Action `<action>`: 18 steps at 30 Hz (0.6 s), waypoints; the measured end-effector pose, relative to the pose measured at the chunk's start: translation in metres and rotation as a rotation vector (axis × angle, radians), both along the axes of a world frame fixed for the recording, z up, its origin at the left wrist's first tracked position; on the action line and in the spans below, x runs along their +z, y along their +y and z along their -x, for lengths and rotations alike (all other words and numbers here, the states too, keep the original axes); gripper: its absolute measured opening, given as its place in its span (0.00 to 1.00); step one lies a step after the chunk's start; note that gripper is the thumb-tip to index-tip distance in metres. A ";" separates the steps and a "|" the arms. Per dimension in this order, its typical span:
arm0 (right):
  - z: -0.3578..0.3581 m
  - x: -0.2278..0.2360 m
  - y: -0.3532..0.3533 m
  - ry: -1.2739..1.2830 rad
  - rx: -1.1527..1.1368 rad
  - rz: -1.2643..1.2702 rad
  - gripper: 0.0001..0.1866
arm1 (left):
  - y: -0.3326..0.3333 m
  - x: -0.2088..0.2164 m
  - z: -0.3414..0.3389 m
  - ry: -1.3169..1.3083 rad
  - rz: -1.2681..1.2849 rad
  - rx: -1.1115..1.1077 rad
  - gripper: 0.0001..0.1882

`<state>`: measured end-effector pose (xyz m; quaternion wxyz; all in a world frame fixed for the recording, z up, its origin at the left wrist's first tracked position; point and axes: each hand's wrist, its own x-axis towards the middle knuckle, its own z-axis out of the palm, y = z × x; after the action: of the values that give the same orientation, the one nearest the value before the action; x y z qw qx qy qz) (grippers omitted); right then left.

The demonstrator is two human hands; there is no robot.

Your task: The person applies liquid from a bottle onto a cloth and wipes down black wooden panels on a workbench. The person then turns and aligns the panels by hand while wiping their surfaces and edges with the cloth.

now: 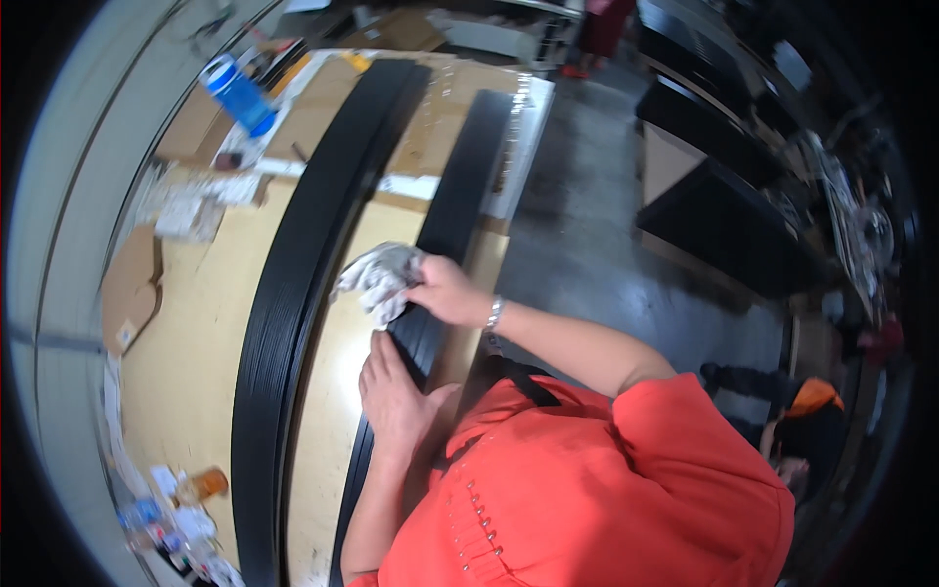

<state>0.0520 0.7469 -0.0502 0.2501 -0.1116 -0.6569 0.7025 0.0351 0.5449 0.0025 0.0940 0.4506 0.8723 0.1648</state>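
Observation:
My right hand [450, 292] grips a crumpled white-and-grey cloth [383, 277] with dark smudges; it may be a work glove. The cloth rests at the near long black panel [464, 181], which has a grooved, wood-like surface. Lower down, my left hand [396, 396] lies on the same panel with its fingers stretched out along the far edge and its thumb apart. Part of the panel is hidden beneath my hands and arms. A second long black panel [284, 284] lies roughly parallel to it, farther left, with neither hand touching it.
Both panels lie on a pale worktable [196, 333] with cardboard [440, 117] at its far end. A blue bottle [238, 95] stands far left; an amber container [202, 486] sits near left. More black panels [724, 220] are stacked right, across the grey floor. Another person [807, 421] is at lower right.

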 end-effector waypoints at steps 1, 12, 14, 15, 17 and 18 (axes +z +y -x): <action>0.007 -0.024 0.004 -0.044 -0.038 -0.136 0.14 | 0.004 -0.005 0.001 0.022 0.024 0.004 0.64; -0.014 0.052 0.094 0.098 -0.127 -0.302 0.21 | 0.081 0.000 0.013 0.016 0.040 0.056 0.58; -0.016 0.061 0.152 0.151 -0.242 -0.348 0.23 | 0.117 0.004 0.016 0.011 0.051 0.060 0.58; -0.016 0.064 0.181 0.174 -0.329 -0.353 0.25 | 0.137 0.005 0.019 0.012 0.055 0.056 0.58; -0.018 0.064 0.244 0.155 -0.541 -0.257 0.25 | 0.186 0.004 0.024 0.043 0.059 0.057 0.56; -0.024 0.063 0.282 0.129 -0.624 -0.291 0.24 | 0.217 0.003 0.028 0.044 0.050 0.045 0.56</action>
<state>0.0756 1.0293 0.0131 0.5069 -0.2255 -0.6674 0.4968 0.0072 0.7619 0.0053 0.0823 0.4319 0.8880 0.1349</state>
